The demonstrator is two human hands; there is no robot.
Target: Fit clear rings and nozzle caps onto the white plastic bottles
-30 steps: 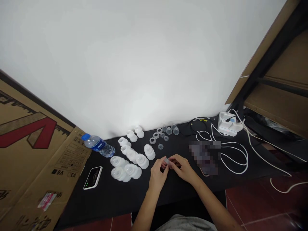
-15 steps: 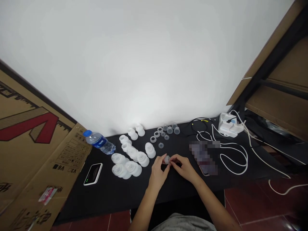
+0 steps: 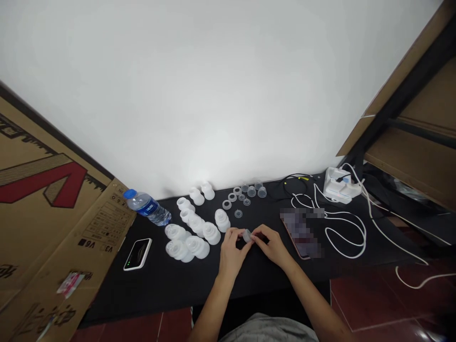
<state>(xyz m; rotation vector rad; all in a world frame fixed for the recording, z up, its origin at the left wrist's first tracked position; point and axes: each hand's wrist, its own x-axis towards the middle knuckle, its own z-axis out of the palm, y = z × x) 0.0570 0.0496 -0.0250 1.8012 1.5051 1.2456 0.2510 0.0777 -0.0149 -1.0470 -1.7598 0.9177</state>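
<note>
In front of me, just above the black table, my left hand (image 3: pixel 232 251) grips a small translucent bottle ring (image 3: pixel 247 235) between thumb and fingers. My right hand (image 3: pixel 271 244) pinches the same piece from the right, its fingertips covering part of it. Whether a nipple sits inside the ring is too small to tell. Beyond my hands lie several clear silicone nipples (image 3: pixel 238 214), pale loose rings (image 3: pixel 227 204) and clear dome caps (image 3: pixel 262 192). To the left stand several small white baby bottles (image 3: pixel 211 233), some with clear tops on them.
A water bottle (image 3: pixel 149 209) leans by the cardboard box (image 3: pixel 99 228) on the left, near a white-framed device (image 3: pixel 138 254). At right lie a blurred-out phone (image 3: pixel 301 235), white cables (image 3: pixel 363 232) and a white power strip (image 3: pixel 341 186). A white wall (image 3: pixel 228 95) rises behind the table.
The translucent ring has been tilted between my fingers, so more of its side shows. Both hands stay at nearly the same spot; the things on the table have not moved.
</note>
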